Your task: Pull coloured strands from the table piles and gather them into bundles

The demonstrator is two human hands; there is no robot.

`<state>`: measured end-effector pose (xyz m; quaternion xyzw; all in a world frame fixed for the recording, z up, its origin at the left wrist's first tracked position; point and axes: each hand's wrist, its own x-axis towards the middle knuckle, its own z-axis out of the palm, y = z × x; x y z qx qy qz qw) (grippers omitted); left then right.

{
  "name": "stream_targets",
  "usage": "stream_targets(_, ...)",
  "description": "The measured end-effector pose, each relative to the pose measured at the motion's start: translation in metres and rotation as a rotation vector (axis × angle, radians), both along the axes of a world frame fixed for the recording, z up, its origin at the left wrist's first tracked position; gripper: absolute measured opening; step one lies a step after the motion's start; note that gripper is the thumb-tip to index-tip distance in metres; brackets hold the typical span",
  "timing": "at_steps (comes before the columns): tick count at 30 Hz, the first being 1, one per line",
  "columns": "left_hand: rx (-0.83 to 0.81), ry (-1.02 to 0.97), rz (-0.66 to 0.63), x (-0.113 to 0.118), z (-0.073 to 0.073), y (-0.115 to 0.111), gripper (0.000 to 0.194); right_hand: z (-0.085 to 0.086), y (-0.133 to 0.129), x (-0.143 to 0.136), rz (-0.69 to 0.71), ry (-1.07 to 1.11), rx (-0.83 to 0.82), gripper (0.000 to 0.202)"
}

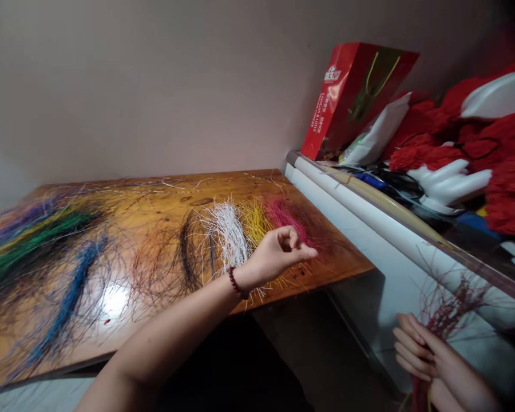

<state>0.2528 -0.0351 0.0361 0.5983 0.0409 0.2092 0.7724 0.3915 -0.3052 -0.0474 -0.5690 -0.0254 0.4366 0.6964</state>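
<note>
Right hand [429,355]: fingers wrapped round a dark red bundle, held off the table, beyond its right edge.
Dark red bundle [452,309]: thin strands, splayed loosely above the fist; a tail shows below it.
Left hand [289,249]: over the table near the right end of its near edge, just by the pink bundle. Fingers curled, thumb and forefinger brought close; cannot tell whether a strand is between them.
Bracelet [237,283]: dark red beads, on the left wrist.
Table [349,263]: glossy brown wood, near edge running slantwise.
Blue bundle [71,292]: left part, lower end towards the near edge.
Green bundle [38,246]: at the left edge, beside more coloured strands.
Middle, left to right: orange-brown strands [148,257], black strands [184,243], then a thick white bundle [229,229] and a yellow bundle [255,217].
Pink bundle [283,212]: beside the yellow, towards the right edge, partly behind the left hand.
Loose strands [184,186]: scattered along the far edge.
Ledge [352,200]: alongside the table's right edge; carries white hand-shaped pieces [450,183], red fluffy material [512,194] and, at its far end, a red paper bag [337,100].
Wall [154,86]: plain, behind the far edge.
</note>
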Motion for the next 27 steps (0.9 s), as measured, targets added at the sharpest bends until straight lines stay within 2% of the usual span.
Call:
stream_targets(3, 0.092, -0.016, -0.002, 0.005, 0.001, 0.001, 0.048, 0.000, 0.010, 0.000, 0.016, 0.018, 0.033, 0.051)
stream_targets(6, 0.234, 0.053, 0.091, 0.031, -0.008, 0.019, 0.047, 0.004, 0.022, 0.001, 0.015, 0.046, 0.031, 0.050)
stream_targets(7, 0.298, 0.113, 0.160, 0.042, -0.013, 0.029, 0.046, 0.007, 0.026, 0.002, 0.020, 0.060, 0.031, 0.050)
stream_targets(9, 0.472, 0.355, 0.249, 0.061, -0.022, 0.052, 0.044, 0.015, 0.034, 0.004, 0.032, 0.078, 0.047, 0.052)
stream_targets(10, 0.583, 0.480, 0.286, 0.066, -0.025, 0.063, 0.042, 0.020, 0.039, 0.004, 0.041, 0.081, 0.059, 0.053)
stream_targets(12, 0.808, 0.603, 0.322, 0.065, -0.027, 0.081, 0.039, 0.033, 0.050, 0.004, 0.077, 0.081, 0.081, 0.053)
stream_targets(14, 0.957, 0.581, 0.360, 0.049, -0.020, 0.088, 0.037, 0.049, 0.064, 0.001, 0.153, 0.077, 0.105, 0.051)
stream_targets(17, 0.997, 0.460, 0.355, 0.009, 0.000, 0.084, 0.034, 0.076, 0.092, -0.015, 0.324, 0.065, 0.184, 0.048)
stream_targets(20, 0.854, 0.339, 0.260, -0.031, 0.020, 0.077, 0.037, 0.106, 0.130, -0.040, 0.536, 0.051, 0.257, 0.046)
stream_targets(22, 0.728, 0.269, 0.240, -0.054, 0.027, 0.082, 0.038, 0.124, 0.159, -0.057, 0.688, 0.055, 0.288, 0.044)
stream_targets(24, 0.660, 0.210, 0.353, -0.075, 0.024, 0.098, 0.037, 0.137, 0.191, -0.069, 0.821, 0.079, 0.325, 0.041)
stream_targets(27, 0.617, 0.174, 0.725, -0.104, -0.001, 0.141, 0.034, 0.140, 0.248, -0.075, 0.963, 0.176, 0.402, 0.037)
